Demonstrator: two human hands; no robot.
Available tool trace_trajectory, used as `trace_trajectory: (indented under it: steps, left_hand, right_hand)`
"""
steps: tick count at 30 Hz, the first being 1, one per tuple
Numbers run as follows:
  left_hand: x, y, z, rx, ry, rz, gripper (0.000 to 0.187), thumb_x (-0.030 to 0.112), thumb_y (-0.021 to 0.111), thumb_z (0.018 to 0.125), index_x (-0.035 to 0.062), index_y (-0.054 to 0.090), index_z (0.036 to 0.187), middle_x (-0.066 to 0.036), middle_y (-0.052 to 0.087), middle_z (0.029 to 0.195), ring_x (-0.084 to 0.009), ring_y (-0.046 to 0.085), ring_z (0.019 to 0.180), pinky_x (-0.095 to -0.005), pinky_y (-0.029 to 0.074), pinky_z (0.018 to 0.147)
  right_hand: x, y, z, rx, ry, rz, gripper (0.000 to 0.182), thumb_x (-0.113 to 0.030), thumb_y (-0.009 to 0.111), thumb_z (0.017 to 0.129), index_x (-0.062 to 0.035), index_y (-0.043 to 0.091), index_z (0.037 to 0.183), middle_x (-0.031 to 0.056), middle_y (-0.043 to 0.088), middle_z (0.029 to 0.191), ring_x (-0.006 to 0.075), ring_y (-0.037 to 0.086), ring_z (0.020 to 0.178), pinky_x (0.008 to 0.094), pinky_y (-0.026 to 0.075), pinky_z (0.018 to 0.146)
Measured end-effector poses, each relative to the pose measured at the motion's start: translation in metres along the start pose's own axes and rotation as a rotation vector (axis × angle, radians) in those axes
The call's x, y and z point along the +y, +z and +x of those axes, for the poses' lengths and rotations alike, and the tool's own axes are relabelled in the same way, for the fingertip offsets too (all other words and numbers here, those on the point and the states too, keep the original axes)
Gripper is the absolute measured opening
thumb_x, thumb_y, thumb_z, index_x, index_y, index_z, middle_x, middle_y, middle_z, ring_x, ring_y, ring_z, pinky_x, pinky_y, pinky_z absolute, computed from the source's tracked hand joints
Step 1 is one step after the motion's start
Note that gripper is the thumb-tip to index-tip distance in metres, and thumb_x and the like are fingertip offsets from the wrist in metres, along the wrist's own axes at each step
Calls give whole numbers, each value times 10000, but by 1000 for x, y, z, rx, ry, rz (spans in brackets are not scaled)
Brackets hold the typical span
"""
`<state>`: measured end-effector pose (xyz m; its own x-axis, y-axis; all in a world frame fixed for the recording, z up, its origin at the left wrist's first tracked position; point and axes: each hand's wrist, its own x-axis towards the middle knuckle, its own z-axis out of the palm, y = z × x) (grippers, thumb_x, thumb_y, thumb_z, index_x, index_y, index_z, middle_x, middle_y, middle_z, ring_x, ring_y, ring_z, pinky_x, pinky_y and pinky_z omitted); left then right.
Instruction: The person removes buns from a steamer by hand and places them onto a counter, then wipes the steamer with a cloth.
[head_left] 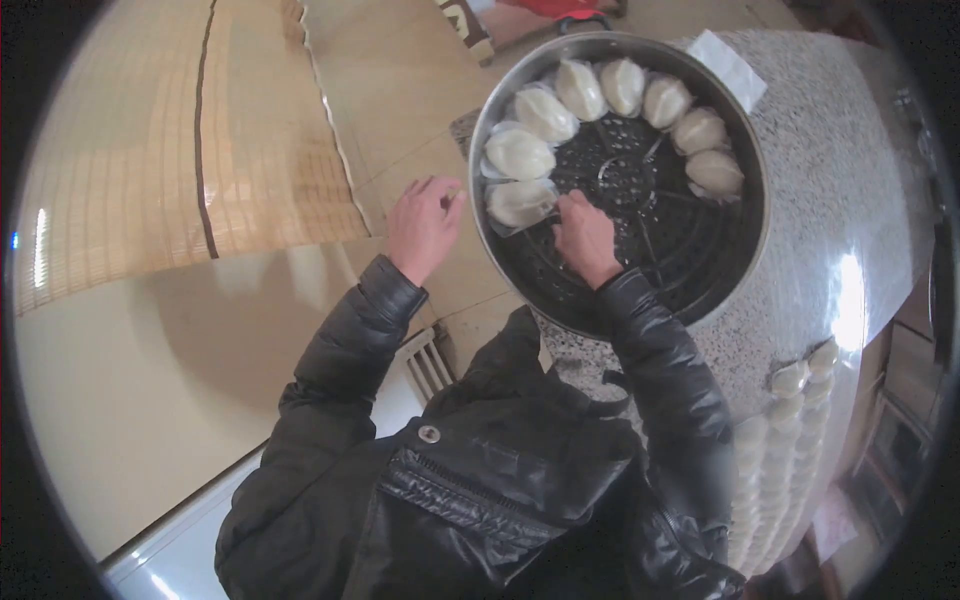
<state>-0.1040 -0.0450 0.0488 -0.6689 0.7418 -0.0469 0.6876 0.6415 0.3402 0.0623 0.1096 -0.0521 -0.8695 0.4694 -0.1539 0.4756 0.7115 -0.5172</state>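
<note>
My right hand [587, 240] is inside a round metal steamer pan [757, 235], its fingers drawn together beside the nearest dumpling [520, 203] on the left. Whether the fingertips pinch the edge of that dumpling's thin liner cannot be made out. Several large, white, pleated dumplings [622, 88] form an arc along the pan's left, far and right wall. They rest on a dark perforated steamer rack [650, 235] that looks wet. Just outside the pan's left rim, my left hand [425, 228] is raised with fingers loosely bent and thumb apart, holding nothing.
The pan stands on a speckled stone counter [820, 170]. A white sheet [728, 70] lies by its far right rim. Rows of small pale dough rounds [785, 440] sit at the lower right. To the left hangs a yellowish blind [265, 130] above a pale surface [215, 350].
</note>
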Motion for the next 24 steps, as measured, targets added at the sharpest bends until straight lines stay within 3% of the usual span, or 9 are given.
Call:
trace_trajectory:
  steps: [3, 6, 9, 12, 15, 18, 21, 22, 24]
  left_hand:
    - [-16, 0, -4, -7, -10, -25, 189, 205, 580, 948, 64, 657, 1046, -95, 676, 915, -233, 619, 840, -383, 518, 805]
    - [-21, 1, -1, 68, 78, -33, 146, 162, 588, 937, 46, 660, 988, -86, 657, 904, -237, 594, 831, -364, 486, 816]
    - [-16, 4, 13, 42, 163, 34, 146, 167, 581, 947, 58, 647, 1019, -75, 635, 931, -221, 572, 884, -334, 497, 820]
    - [-3, 17, 28, 80, 382, 100, 90, 122, 643, 894, 51, 647, 950, -69, 607, 900, -214, 544, 867, -323, 486, 786]
    - [15, 45, 34, 6, 518, 102, 52, 33, 665, 813, 49, 628, 846, -97, 615, 829, -256, 571, 813, -352, 487, 730]
    - [45, 65, 41, -288, 494, 266, 147, 165, 722, 805, 94, 639, 904, -80, 655, 882, -254, 635, 859, -339, 523, 734]
    - [80, 70, 51, -548, 318, 301, 257, 208, 702, 877, 83, 614, 1083, -91, 664, 1018, -248, 647, 918, -328, 541, 764]
    - [85, 74, 54, -585, 294, 293, 297, 217, 694, 886, 77, 597, 1129, -100, 654, 1068, -261, 641, 956, -346, 538, 792]
    - [93, 81, 56, -647, 264, 284, 358, 230, 683, 900, 68, 571, 1199, -113, 638, 1143, -281, 632, 1014, -372, 533, 834]
  right_hand:
    - [-2, 14, 18, -44, 53, 32, 190, -85, 698, 778, -43, 534, 865, 117, 549, 910, 403, 626, 781, 510, 501, 632]
    - [5, 27, 26, 49, 27, 50, 85, -74, 646, 765, -32, 574, 780, 98, 556, 814, 362, 598, 712, 469, 470, 584]
    - [10, 25, 29, 107, -89, 110, 48, -53, 593, 772, -72, 636, 784, 52, 548, 767, 305, 580, 660, 426, 472, 552]
    - [17, 9, 23, 97, -128, 67, 45, -72, 595, 817, -66, 625, 784, 48, 536, 765, 289, 573, 660, 417, 471, 537]
    - [40, -9, 14, 120, -183, -32, 102, -99, 561, 867, -83, 564, 767, 33, 513, 764, 267, 564, 641, 407, 446, 501]
    - [75, -22, 6, 199, -210, -152, 108, -106, 575, 874, -116, 565, 767, 19, 510, 757, 255, 576, 650, 385, 430, 514]
    - [88, -33, 0, 258, -10, -109, 77, -71, 554, 857, -91, 602, 800, 50, 538, 789, 312, 597, 685, 424, 448, 554]
    - [87, -34, -3, 264, 125, -72, 71, -83, 566, 832, -89, 628, 866, 67, 585, 866, 321, 615, 762, 437, 466, 622]
    - [80, -35, -12, 274, 336, -12, 191, -100, 585, 794, -86, 668, 965, 93, 657, 983, 335, 640, 879, 456, 492, 722]
